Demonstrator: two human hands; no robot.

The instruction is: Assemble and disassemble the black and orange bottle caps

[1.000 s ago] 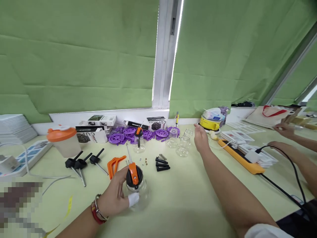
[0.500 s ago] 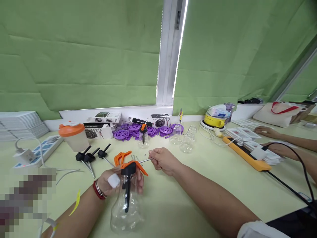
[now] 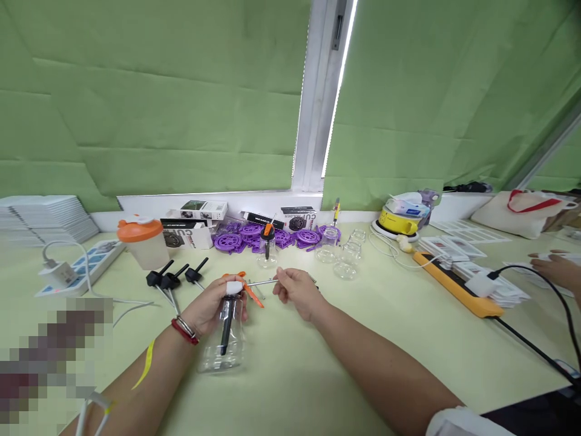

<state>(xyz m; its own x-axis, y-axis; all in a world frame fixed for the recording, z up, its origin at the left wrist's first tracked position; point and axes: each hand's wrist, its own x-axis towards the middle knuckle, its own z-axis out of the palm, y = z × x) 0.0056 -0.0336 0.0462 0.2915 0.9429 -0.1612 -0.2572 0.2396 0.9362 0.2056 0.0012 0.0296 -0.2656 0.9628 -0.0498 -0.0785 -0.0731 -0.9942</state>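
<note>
Left hand (image 3: 213, 310) wraps the neck of a clear bottle (image 3: 222, 357), tilted slightly over the pale table (image 3: 308, 375); cannot tell whether its base touches. Right hand (image 3: 299, 293) pinches one end of a thin metal rod (image 3: 263, 283), other end near the bottle's orange lever (image 3: 254, 297).

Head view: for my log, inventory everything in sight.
held bottle: one, clear, centre
rod: one, silver, centre
orange parts: count unclear, centre
capped rods: three, black, left
lidded bottle: one, clear, centre
wheels: several, purple, back
boxes: several, black-white, back
vessels: several, clear, right
shaker: one, orange-lidded, left
power strips: two, white/orange, sides
cup: one, yellow, right
papers: several, white, right
tote: one, cream, right
sheets: several, green, back
co-worker's hand: one, right
left hand: one, centre
right hand: one, centre
</note>
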